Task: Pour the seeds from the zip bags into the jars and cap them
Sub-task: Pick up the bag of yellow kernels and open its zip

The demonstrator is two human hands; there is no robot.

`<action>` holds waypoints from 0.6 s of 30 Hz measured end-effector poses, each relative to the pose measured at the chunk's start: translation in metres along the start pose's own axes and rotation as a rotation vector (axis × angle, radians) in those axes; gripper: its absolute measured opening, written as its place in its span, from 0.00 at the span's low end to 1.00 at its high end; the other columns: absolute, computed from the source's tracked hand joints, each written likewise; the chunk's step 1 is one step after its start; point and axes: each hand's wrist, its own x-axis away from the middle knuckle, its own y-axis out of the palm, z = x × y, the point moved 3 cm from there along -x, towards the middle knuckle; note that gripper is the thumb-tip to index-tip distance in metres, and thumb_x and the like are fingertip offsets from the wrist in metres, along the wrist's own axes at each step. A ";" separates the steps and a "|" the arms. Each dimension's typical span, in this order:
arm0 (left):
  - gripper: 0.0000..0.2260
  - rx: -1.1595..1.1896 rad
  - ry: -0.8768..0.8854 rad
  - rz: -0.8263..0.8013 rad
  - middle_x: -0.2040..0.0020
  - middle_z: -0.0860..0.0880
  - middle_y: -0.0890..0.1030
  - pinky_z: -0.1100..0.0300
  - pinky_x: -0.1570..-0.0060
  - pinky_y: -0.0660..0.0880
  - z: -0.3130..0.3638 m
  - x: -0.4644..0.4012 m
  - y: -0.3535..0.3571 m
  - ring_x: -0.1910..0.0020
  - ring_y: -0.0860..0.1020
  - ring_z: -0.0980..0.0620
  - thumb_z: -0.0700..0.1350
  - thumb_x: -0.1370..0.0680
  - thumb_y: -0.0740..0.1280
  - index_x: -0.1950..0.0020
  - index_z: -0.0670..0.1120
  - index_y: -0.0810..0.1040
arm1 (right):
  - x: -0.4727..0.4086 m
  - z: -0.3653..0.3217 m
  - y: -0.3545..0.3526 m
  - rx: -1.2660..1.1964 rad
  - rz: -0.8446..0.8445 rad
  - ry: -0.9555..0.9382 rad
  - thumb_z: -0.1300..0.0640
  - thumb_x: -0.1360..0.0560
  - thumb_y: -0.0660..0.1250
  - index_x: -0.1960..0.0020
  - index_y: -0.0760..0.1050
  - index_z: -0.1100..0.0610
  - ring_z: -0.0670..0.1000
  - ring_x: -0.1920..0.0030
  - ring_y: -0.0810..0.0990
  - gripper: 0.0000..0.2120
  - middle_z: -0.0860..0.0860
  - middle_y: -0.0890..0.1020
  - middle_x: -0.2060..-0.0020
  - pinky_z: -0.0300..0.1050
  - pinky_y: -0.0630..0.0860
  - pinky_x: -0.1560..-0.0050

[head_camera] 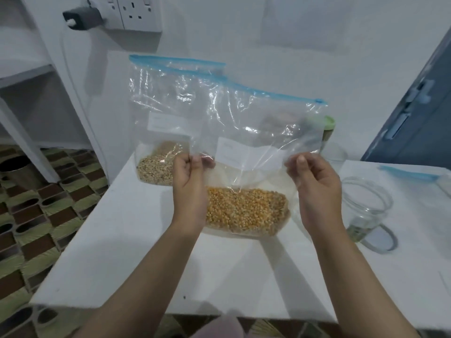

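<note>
White table (pixel 136 252), each hand (pixel 189 185) (pixel 317 189) pinching the corn bag (pixel 246 211), open jar (pixel 366 206) beside.

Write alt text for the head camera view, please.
Two hands, left hand and right hand, pinch a clear zip bag of yellow seeds upright over a white table. Another bag of brownish seeds stands behind; an open glass jar sits right.
</note>
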 end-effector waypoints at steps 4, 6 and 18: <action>0.09 -0.017 -0.005 0.006 0.54 0.52 0.80 0.60 0.38 0.70 -0.014 0.030 0.014 0.46 0.79 0.53 0.44 0.15 0.57 0.52 0.53 0.71 | 0.008 0.001 -0.033 0.011 -0.025 0.048 0.62 0.19 0.64 0.55 0.81 0.55 0.53 0.48 0.82 0.09 0.51 0.84 0.57 0.48 0.77 0.39; 0.09 -0.023 -0.019 0.027 0.54 0.50 0.80 0.60 0.39 0.69 -0.025 0.043 0.017 0.45 0.79 0.52 0.44 0.15 0.57 0.53 0.54 0.71 | 0.012 0.004 -0.044 0.042 -0.045 0.076 0.62 0.19 0.64 0.55 0.81 0.55 0.52 0.48 0.83 0.09 0.49 0.85 0.57 0.47 0.77 0.40; 0.14 -0.118 -0.152 0.177 0.52 0.45 0.83 0.59 0.42 0.74 -0.031 0.058 0.015 0.57 0.81 0.54 0.52 0.16 0.60 0.32 0.52 0.66 | 0.016 -0.006 -0.048 -0.030 -0.123 0.470 0.50 0.19 0.63 0.44 0.72 0.47 0.53 0.62 0.84 0.05 0.52 0.84 0.47 0.48 0.76 0.48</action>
